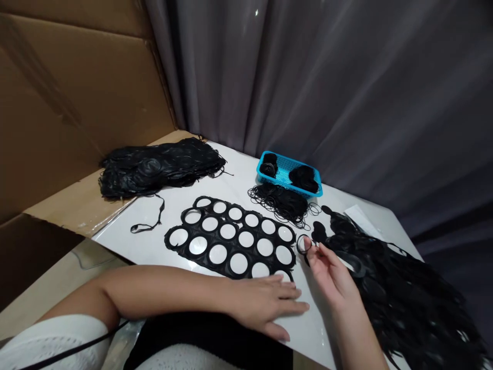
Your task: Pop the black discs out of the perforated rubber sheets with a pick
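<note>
A black rubber sheet (pixel 238 227) with rows of round holes lies flat on the white table. My left hand (pixel 265 303) rests palm down with its fingers spread, at the sheet's lower right edge, and holds nothing. To the right of the sheet, my right hand (pixel 327 272) is turned palm up, its fingertips pinching a thin black ring (pixel 304 244). Behind the hands, a heap of thin black rings (pixel 281 201) lies in front of a blue basket (pixel 288 180), which has black pieces inside at both ends.
A large pile of black rubber pieces (pixel 408 293) covers the table's right side. At the back left lies a stack of black sheets (pixel 162 167) on cardboard (pixel 77 198). A loose black strip (pixel 159 213) lies near it. A grey curtain (pixel 308 77) hangs behind the table (pixel 134 241).
</note>
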Tool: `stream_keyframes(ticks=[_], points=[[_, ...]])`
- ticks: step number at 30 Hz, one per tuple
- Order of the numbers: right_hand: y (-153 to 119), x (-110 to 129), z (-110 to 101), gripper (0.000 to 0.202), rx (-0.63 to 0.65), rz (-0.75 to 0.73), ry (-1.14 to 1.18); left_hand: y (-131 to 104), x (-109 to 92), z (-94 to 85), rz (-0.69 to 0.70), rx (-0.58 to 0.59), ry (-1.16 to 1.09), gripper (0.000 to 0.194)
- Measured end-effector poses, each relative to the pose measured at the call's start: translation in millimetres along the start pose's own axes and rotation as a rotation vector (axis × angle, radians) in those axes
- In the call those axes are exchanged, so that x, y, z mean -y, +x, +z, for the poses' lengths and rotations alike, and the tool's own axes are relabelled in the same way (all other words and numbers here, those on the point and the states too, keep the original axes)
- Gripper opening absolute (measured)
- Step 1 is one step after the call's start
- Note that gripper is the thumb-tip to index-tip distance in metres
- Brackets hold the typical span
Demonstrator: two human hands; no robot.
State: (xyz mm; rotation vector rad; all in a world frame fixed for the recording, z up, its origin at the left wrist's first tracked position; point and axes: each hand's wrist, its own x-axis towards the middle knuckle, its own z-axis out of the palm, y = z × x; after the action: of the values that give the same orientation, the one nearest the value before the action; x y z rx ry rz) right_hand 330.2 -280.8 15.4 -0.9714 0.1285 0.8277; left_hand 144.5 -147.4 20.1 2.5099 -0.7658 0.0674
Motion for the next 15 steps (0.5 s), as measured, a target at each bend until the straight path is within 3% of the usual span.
stream_keyframes(ticks=[2,4,8,12,15], points=[[-9,-6,5,0.017,-0.011,0.055,0.059,-8,-6,-8.4,0.118,0.002,-0.105,0.064],[-20,-20,12,0.015,0.022,0.043,0.006,-24,-9,-13.1,0.149,-0.029,-0.128,0.052],[-43,-56,23,0.024,0.256,-0.059,-0.459,-62,-6,-6.9,-0.053,-0.142,0.131,0.032],[-61,-77,25,0.024,0.405,-0.185,-0.977,-88,-2,8.1,-0.154,-0.131,0.319,0.036],[-66,-81,24,0.024,0.453,-0.27,-1.145,-94,-6,16.4,-0.158,-0.152,0.378,0.039]])
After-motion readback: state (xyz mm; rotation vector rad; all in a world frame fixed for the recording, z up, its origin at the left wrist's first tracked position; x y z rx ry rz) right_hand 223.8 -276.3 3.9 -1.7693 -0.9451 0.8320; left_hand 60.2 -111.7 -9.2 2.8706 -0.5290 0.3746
